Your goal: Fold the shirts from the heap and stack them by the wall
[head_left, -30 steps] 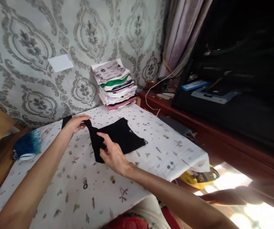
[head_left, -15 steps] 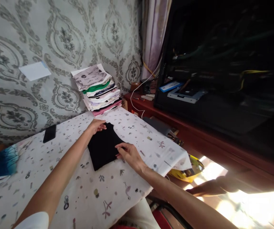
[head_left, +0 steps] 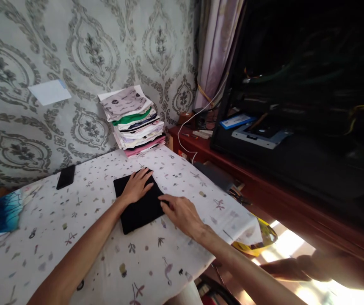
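A folded black garment (head_left: 140, 214) lies flat on the white patterned tablecloth (head_left: 99, 250) in front of me. My left hand (head_left: 137, 185) rests on its upper part, palm down, fingers stretched out. At the garment's right edge, my right hand (head_left: 180, 212) has its thumb and index finger closed on the black cloth. Behind it, against the wall, stands a stack of folded clothes (head_left: 137, 123) with a grey printed piece on top and a green one beneath.
A black phone (head_left: 65, 177) lies near the wall. Blue patterned cloth (head_left: 2, 216) sits at the left edge. On the right are a dark red cabinet (head_left: 197, 146), a large black open case (head_left: 312, 161), a white cable (head_left: 182, 131) and a yellow bag (head_left: 255, 245) below the table edge.
My left hand has moved from the garment's top corner onto its surface and flattened there. The garment now looks squarer at the upper left. My right hand stays at the right edge.
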Action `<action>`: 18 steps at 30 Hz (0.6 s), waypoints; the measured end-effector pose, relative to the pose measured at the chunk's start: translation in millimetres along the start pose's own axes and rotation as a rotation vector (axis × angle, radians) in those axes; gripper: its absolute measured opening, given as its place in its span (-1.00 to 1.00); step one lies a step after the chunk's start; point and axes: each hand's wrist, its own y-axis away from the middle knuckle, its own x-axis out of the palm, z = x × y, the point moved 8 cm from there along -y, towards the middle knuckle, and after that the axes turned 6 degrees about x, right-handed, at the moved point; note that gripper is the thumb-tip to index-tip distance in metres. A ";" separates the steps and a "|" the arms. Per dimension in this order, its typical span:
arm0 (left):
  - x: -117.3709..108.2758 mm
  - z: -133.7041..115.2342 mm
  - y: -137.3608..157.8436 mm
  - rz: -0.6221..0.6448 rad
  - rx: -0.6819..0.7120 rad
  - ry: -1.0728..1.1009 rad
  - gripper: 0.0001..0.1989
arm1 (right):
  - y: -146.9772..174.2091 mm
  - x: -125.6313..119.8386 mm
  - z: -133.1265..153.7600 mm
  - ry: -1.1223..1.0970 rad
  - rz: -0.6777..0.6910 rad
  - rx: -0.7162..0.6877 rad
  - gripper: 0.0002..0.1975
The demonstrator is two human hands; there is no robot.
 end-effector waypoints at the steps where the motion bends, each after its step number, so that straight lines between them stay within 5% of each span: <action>1: 1.2 -0.9 -1.7 0.009 0.004 -0.028 -0.48 | -7.8 -5.4 2.7 0.009 -0.057 -0.025 -0.66; 5: -4.9 -9.3 -0.3 0.033 -0.043 -0.023 -0.47 | -64.9 -6.9 26.2 -0.015 -0.148 -0.214 -0.66; 9: -13.6 -39.2 36.1 0.020 -0.093 0.069 -0.51 | -141.0 22.5 36.5 -0.042 0.064 -0.114 -0.57; 12: -25.4 -52.1 84.0 -0.124 -0.177 0.197 -0.50 | -175.7 37.5 41.5 -0.058 0.181 -0.063 -0.45; 15: -33.2 -23.1 143.4 -0.394 -0.499 0.361 -0.42 | -190.2 41.0 39.5 -0.097 0.259 -0.005 -0.37; 18: -16.4 13.9 180.8 -0.508 -0.746 0.544 -0.22 | -191.5 39.2 36.3 -0.145 0.317 0.056 -0.37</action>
